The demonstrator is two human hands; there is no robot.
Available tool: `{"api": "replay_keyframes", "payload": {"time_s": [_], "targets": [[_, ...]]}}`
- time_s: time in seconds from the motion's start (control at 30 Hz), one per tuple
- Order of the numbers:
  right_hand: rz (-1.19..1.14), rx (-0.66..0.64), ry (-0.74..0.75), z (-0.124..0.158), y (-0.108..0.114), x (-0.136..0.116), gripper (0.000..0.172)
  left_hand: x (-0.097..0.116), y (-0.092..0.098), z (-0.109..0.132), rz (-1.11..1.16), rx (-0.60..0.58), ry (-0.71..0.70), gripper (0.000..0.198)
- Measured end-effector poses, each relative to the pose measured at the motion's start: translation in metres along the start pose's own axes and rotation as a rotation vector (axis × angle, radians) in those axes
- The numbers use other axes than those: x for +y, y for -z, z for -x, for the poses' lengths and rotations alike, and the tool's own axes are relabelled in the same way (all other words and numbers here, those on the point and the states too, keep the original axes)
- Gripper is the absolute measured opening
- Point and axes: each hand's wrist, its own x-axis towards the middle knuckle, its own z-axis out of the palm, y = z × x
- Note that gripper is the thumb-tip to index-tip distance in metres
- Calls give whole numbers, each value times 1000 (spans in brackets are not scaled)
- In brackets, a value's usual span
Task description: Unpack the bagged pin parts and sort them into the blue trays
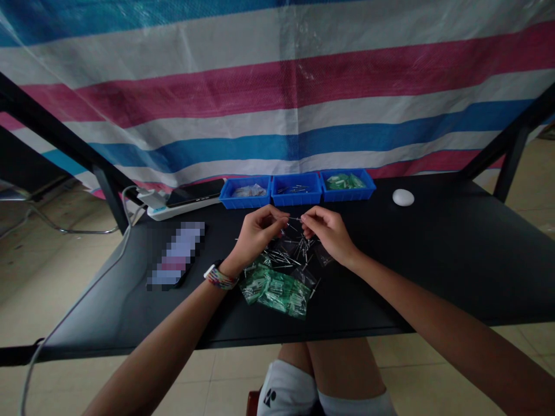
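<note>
Above a pile of thin metal pins [280,257] that look like blind rivets, my two hands meet at the middle of the table. A single rivet-like pin [295,219] spans the gap between my fingertips. My left hand [260,231] pinches one end with thumb and forefinger. At the other end, my right hand [327,230] is closed in a similar pinch. Green plastic bags [280,293] filled with small pale pieces lie just below the pile, nearer to me. Small clear bags lie among the pins, partly hidden by my hands.
Along the back edge stand three blue bins: the left bin [245,202] with clear bags, the middle bin [297,199] with pins, the right bin [349,194] with green bags. A power strip [184,208], a phone [177,254] and a white mouse [403,197] lie around.
</note>
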Motion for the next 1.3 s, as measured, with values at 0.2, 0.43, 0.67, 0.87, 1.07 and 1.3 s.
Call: {"api": "replay_keyframes", "payload": {"time_s": [0.2, 0.43, 0.67, 0.87, 1.07, 1.3], "targets": [[12, 20, 69, 1, -1, -2, 33, 3, 0, 0, -42, -8, 43, 22], [4, 58, 89, 3, -3, -3, 29, 2, 1, 2, -123, -29, 85, 28], [39, 56, 104, 1, -1, -4, 23, 0, 0, 2, -143, -63, 104, 31], [8, 74, 92, 1, 0, -3, 27, 3, -4, 2, -107, -26, 82, 24], [-11, 57, -8, 1, 0, 0, 33, 1, -3, 3, -83, 11, 36, 21], [22, 12, 7, 1, 0, 0, 37, 2, -3, 4, -74, 22, 42, 26]]}}
